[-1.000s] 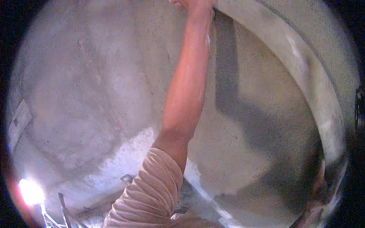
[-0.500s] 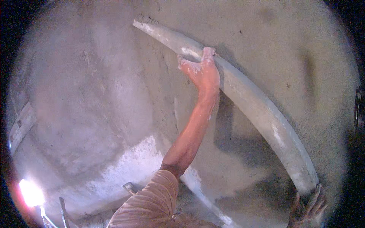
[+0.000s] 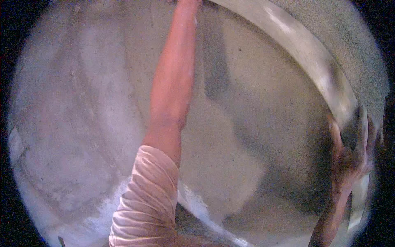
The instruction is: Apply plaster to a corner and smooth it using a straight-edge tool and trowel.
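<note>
A long, pale grey plastering straightedge (image 3: 319, 61) lies against a grey plastered wall (image 3: 222, 140), bowed in this lens and smeared by motion. Its upper end runs out of the picture at the top. My left hand (image 3: 190, 3) reaches far up to it; the arm is stretched out, and the upper edge cuts off most of the fingers. Near the lower end, at the right, my right hand (image 3: 353, 154) is closed round the straightedge, thumb on one side and fingers on the other. A short length of it shows below that hand.
Dark shadows of the arms and straightedge fall across the wall. A whitish strip (image 3: 197, 201) runs down toward the bottom middle. Toward the left rim is a pale flat piece (image 3: 16, 144), and a dark stick tip (image 3: 61, 241) shows at the lower left.
Both hands have pushed the straightedge upward along the wall. My left arm has straightened and its hand has mostly left the picture; my right hand is higher and slightly further right.
</note>
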Tool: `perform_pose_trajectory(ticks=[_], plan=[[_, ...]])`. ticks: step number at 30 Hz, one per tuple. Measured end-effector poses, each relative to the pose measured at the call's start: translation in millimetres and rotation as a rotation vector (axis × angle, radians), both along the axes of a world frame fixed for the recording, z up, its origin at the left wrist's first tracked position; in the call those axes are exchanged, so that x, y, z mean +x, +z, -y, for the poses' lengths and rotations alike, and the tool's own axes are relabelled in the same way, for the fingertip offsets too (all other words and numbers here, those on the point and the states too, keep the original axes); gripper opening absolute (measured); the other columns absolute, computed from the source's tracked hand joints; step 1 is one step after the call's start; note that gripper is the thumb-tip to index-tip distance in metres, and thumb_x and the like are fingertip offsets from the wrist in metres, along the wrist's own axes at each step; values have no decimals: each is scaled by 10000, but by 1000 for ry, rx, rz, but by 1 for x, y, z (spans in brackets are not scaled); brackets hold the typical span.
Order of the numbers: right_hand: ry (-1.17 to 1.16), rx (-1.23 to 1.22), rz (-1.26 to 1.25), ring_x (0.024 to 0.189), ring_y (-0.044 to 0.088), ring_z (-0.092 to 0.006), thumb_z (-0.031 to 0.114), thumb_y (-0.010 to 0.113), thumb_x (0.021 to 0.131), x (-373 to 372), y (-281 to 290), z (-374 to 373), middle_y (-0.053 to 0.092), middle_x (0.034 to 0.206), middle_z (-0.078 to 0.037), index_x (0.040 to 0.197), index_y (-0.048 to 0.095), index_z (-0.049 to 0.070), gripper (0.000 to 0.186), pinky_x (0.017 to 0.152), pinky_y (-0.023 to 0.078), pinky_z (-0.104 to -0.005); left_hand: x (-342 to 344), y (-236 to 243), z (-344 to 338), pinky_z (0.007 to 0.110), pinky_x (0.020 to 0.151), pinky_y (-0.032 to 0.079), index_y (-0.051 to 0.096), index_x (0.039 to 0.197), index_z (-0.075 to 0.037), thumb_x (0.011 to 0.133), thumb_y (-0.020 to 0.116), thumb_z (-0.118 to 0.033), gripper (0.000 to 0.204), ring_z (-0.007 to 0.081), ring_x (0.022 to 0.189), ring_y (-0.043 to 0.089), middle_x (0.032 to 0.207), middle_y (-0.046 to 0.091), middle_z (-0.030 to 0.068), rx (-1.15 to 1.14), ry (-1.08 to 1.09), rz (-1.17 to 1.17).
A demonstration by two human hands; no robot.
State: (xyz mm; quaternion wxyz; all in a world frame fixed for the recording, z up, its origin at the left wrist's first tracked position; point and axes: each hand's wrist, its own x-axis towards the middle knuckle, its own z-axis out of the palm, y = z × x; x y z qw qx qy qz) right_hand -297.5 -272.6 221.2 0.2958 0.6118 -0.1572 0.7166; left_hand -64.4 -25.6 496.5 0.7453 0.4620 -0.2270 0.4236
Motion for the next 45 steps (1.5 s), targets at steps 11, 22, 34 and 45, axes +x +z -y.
perform_pose_trajectory(ticks=[11,22,34,45], plan=[[87,-218,-44,969,603,-297,452,709,833,28,60,-22,662,1125,-123,1246,598,28,602,800,436,-453,39,39,-21,505,1142,280,101,1537,-33,892,589,-365,874,397,1438,215,1597,47,218,27,60,-95],[29,-136,-221,929,618,-268,502,674,852,1,-18,-8,673,1095,-116,1249,605,35,617,772,433,-428,40,-57,-21,494,1165,252,22,1532,-6,942,547,-334,855,387,1451,186,1597,0,228,86,126,-203],[6,8,-435,1061,611,-362,415,599,942,-58,-137,26,612,1260,-179,1323,504,-16,584,887,448,-502,73,-203,8,429,1042,336,378,1246,134,803,670,-319,698,321,1195,433,1286,443,266,-85,236,-64],[365,633,-367,1030,572,-312,321,616,889,-120,-257,7,593,1118,-203,1306,500,-31,557,932,468,-400,37,-253,12,422,1071,319,148,1390,199,813,648,-213,867,329,1208,419,1287,384,279,-111,82,-117]])
